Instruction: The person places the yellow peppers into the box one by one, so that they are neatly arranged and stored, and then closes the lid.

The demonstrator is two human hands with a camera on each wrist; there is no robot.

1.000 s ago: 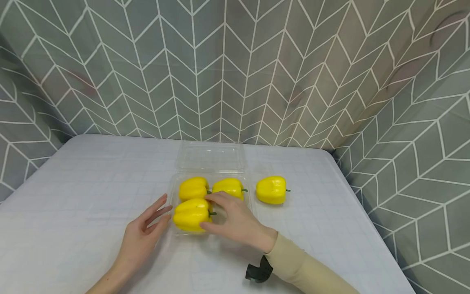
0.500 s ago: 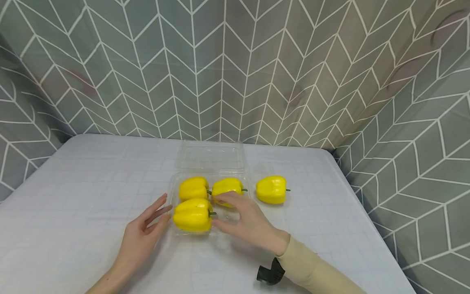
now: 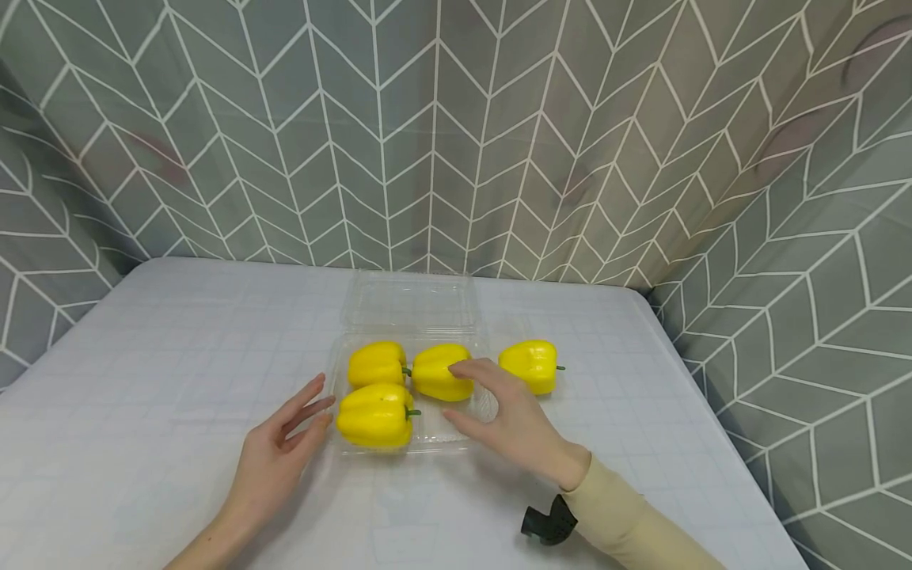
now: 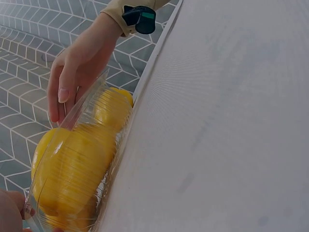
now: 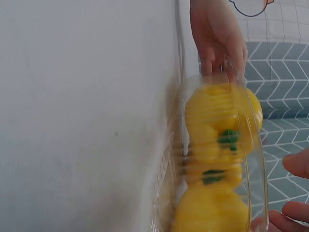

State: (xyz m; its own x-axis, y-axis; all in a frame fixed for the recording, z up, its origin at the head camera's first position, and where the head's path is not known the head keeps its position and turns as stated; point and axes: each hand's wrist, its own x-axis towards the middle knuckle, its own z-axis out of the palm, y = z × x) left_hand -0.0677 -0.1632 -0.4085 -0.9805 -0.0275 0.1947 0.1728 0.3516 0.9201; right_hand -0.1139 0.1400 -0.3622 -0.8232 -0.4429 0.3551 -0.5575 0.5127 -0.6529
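I see a way into the clear tray (image 3: pixel 433 431) at mid-frame: its lower right corner is bare, reachable from the bottom of the frame. Three yellow peppers (image 3: pixel 374 416) crowd the rest; the left hand (image 3: pixel 274 455) blocks the left side, the right hand (image 3: pixel 523 423) the right, a fourth pepper (image 3: pixel 533 364) just beyond.

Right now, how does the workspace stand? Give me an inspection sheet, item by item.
Surface: white covered table.
Job's things: three yellow peppers in a clear tray, lid open behind; a fourth pepper on the table to its right.
Clutter: nothing seen.
Hands: left hand at the tray's left edge; right hand above the tray's right side, thumb and fingers apart, holding no pepper.
Cables: nothing seen.
Surroundings: grey curtain with white zigzag lines, behind and both sides.
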